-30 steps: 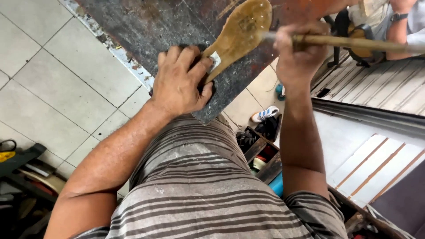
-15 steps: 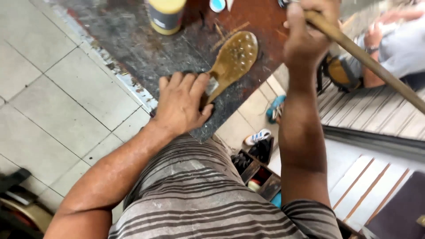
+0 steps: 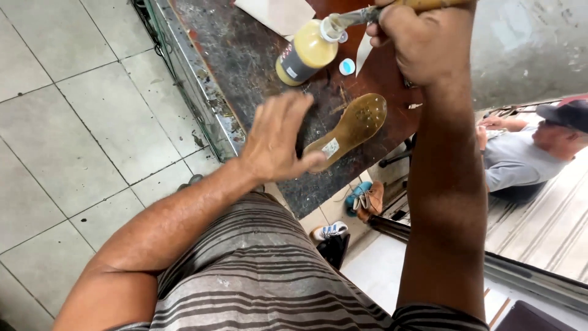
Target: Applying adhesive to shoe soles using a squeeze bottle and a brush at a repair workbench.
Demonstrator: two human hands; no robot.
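A tan shoe sole (image 3: pixel 352 127) lies flat on a dark, stained workbench (image 3: pixel 245 61), underside up and dotted with small holes. My left hand (image 3: pixel 278 140) hovers over the sole's heel end, fingers spread and blurred, holding nothing. My right hand (image 3: pixel 422 40) is raised above the bench and grips a wooden-handled brush (image 3: pixel 361 15). The brush tip is in the mouth of a yellow glue bottle (image 3: pixel 309 52) that stands on the bench. A small blue cap (image 3: pixel 347 66) lies beside the bottle.
A tiled floor (image 3: pixel 73 122) lies left of the bench's metal edge (image 3: pixel 196 92). Several shoes (image 3: pixel 361 199) sit on the floor below the bench. Another person in a grey shirt and dark cap (image 3: pixel 527 153) sits at the right. A pale sheet (image 3: pixel 278 13) lies at the bench's far end.
My left hand has lifted off the sole's heel and opened. My right hand has brought the brush tip to the glue bottle. The view has tilted towards the bench.
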